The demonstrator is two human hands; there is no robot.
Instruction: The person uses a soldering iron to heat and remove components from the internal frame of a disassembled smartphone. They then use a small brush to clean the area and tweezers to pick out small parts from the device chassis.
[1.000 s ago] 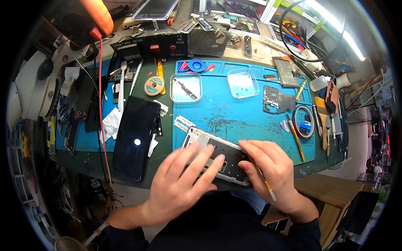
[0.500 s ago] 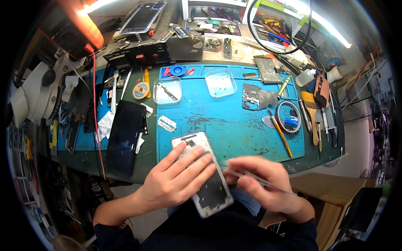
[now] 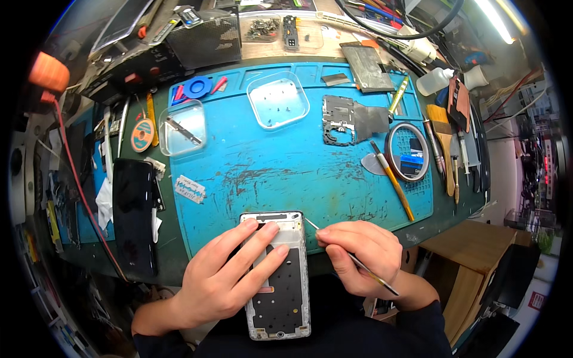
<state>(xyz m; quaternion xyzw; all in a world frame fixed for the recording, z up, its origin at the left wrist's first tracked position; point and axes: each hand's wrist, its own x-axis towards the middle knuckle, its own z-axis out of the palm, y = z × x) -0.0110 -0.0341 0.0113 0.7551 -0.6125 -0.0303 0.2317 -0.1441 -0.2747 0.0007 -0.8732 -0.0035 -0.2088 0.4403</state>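
Note:
A silver-edged phone frame (image 3: 287,271) with a dark inner plate is held close to my body, its top end over the near edge of the blue mat. My left hand (image 3: 222,275) grips it from the left, fingers lying across its face; the thumb is hidden. In my right hand (image 3: 365,250), pinched between thumb and fingers, is a thin pointed metal tool (image 3: 372,274). The tool's tip is beside the frame's upper right corner; whether they touch I cannot tell. A razor blade (image 3: 190,189) lies on the mat, left of the frame.
Across the blue mat (image 3: 268,158) stand a clear box (image 3: 262,89) with small screws and another clear box (image 3: 200,128) holding a dark strip. Phone parts (image 3: 352,119), a tape roll (image 3: 391,143) and a brush (image 3: 441,137) are at right. A black phone (image 3: 134,215) lies left.
The phone frame has turned from a slant to nearly upright in view. My right hand has brought the tool's tip to its upper right corner. The view has shifted.

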